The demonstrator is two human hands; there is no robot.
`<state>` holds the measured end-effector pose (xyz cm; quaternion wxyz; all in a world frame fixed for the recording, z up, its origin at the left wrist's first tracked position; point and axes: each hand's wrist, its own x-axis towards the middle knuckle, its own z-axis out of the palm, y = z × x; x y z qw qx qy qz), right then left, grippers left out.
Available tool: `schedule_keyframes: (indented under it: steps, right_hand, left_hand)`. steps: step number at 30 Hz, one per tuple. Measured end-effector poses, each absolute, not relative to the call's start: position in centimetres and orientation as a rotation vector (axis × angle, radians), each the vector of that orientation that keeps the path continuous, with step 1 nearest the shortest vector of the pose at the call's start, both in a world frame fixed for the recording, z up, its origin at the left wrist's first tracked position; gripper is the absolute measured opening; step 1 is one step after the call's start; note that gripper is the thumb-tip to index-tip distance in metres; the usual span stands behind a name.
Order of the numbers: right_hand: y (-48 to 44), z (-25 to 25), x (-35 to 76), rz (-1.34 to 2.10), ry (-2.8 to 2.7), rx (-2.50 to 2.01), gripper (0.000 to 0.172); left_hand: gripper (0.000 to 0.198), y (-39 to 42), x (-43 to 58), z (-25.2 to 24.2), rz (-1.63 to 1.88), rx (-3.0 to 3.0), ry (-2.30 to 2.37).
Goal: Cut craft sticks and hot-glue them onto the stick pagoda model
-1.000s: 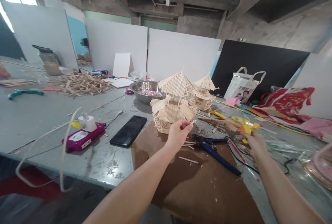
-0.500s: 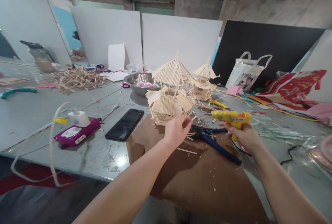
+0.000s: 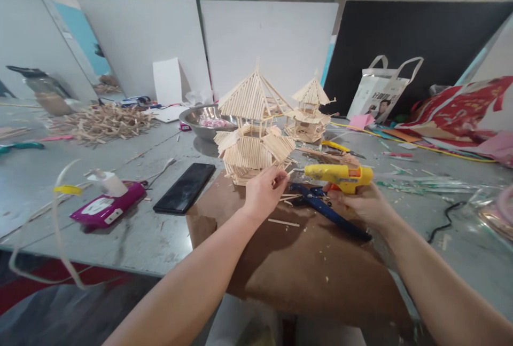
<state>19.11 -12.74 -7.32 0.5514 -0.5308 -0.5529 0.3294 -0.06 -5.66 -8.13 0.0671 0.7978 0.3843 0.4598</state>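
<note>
1 stick (image 3: 290, 172), LH (image 3: 263, 191); glue gun (image 3: 339, 174), RH (image 3: 365, 204)

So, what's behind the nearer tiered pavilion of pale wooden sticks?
Behind the nearer pavilion: a round silver metal bowl, a smaller wooden pavilion and an upright white panel. It covers part of the bowl; anything fully hidden can't be seen.

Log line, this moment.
left hand: holds stick | right hand: holds glue gun, nozzle by stick | around: stick house, blue pliers
</note>
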Motion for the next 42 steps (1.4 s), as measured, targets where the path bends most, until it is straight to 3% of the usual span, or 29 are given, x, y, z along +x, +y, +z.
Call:
schedule_keyframes:
  steps: [12,42]
  right_hand:
    - [-12.25,-8.21,18.68,0.575,-1.347,-1.239,0.026]
    - [-12.36,-8.31,19.0,0.567,-1.47,-1.253,0.027]
  left_hand:
    - [0.017,-5.81,-0.09,-8.16,1.405,2.382,1.137]
    - [0.012,-5.61,-0.11,-8.41,1.456,2.424,1.104]
